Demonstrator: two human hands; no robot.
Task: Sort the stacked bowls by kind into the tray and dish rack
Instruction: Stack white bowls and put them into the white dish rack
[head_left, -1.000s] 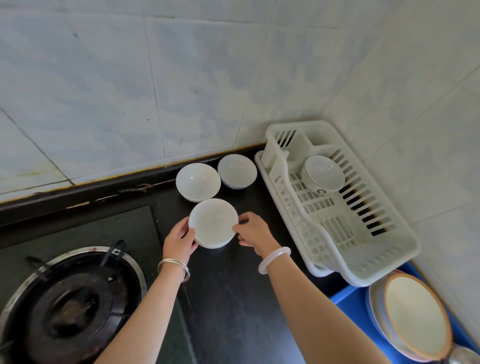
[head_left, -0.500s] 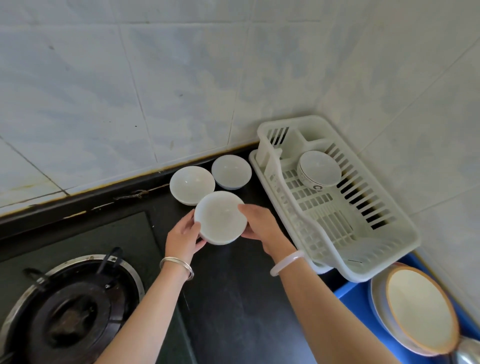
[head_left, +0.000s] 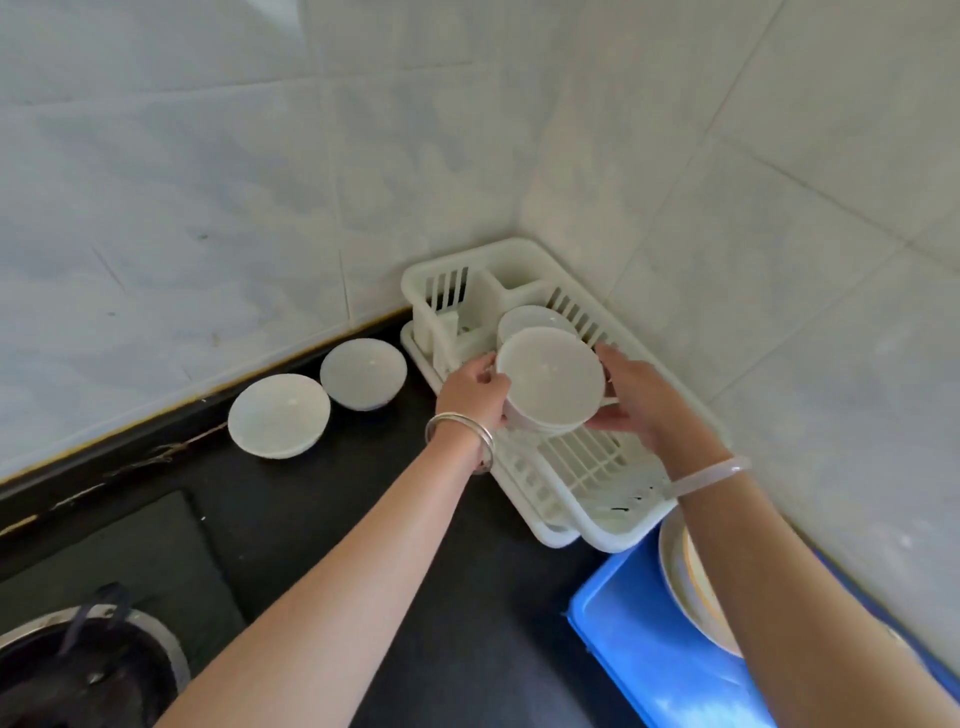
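Both hands hold a white bowl (head_left: 550, 382) above the white plastic dish rack (head_left: 587, 467) in the wall corner. My left hand (head_left: 475, 389) grips its left rim and my right hand (head_left: 636, 397) its right rim. Just behind the held bowl, another white bowl (head_left: 530, 318) sits in the rack, mostly hidden. Two more white bowls stand on the black counter to the left: a nearer one (head_left: 279, 415) and a farther one (head_left: 362, 373). A blue tray (head_left: 654, 654) lies at the lower right, holding a plate (head_left: 685, 577) partly covered by my right forearm.
A gas burner (head_left: 88, 670) with a metal ring occupies the lower left corner. Tiled walls close in behind and to the right of the rack. The rack's slotted cutlery compartment (head_left: 447, 296) stands at its far end.
The bowl was lifted off the counter in both hands and carried right, and it is now over the dish rack. The view swung right with it.
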